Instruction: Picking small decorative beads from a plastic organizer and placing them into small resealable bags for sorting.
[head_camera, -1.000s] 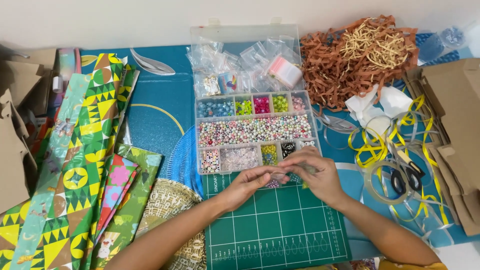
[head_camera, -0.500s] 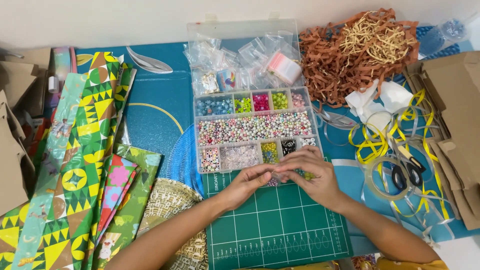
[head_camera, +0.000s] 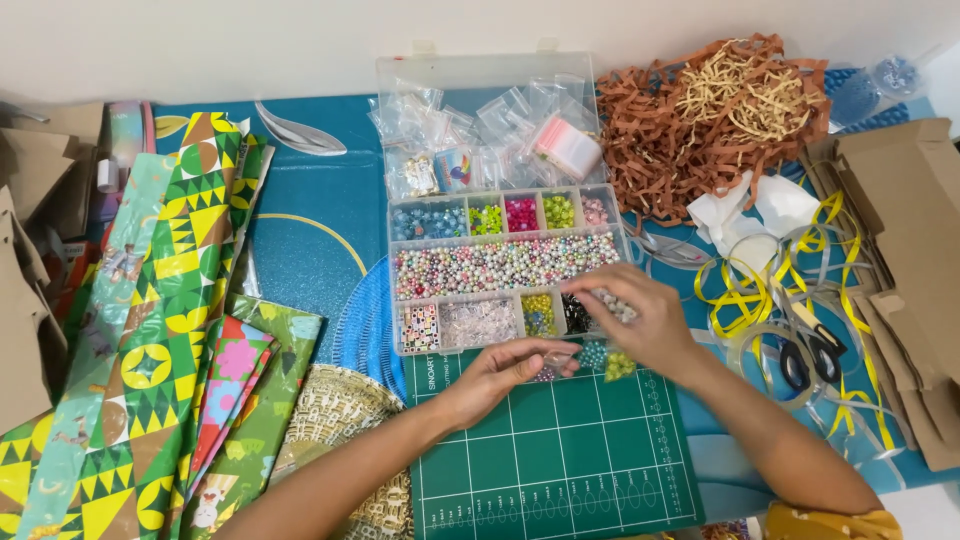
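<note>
Green cutting mat (head_camera: 560, 450) lies under both wrists, and at its top edge sits a clear bead box (head_camera: 505, 270) with its lid (head_camera: 490, 120) thrown back and heaped with small plastic bags. The left hand (head_camera: 500, 375) rests on the mat just below the box, fingers curled in toward the thumb around something small near a few loose beads (head_camera: 600, 358); what it pinches is too small to make out. The right hand (head_camera: 645, 320) reaches over the box's lower right corner, its fingertips drawn together above the compartments there, next to the one with dark beads (head_camera: 575, 313); whether they hold a bead or thread cannot be told. The box's middle row is filled with pastel pearls (head_camera: 500, 262), and the upper row holds blue, green and pink beads. To the left of the mat lie folded sheets of patterned wrapping paper (head_camera: 170, 300) in green and yellow, with brown paper bags (head_camera: 25, 300) at the far edge. To the right are a pile of brown paper shred (head_camera: 710, 120), yellow ribbon (head_camera: 745, 295), black-handled scissors (head_camera: 810, 350) and flat cardboard (head_camera: 910, 220), all well apart from the left hand.
</note>
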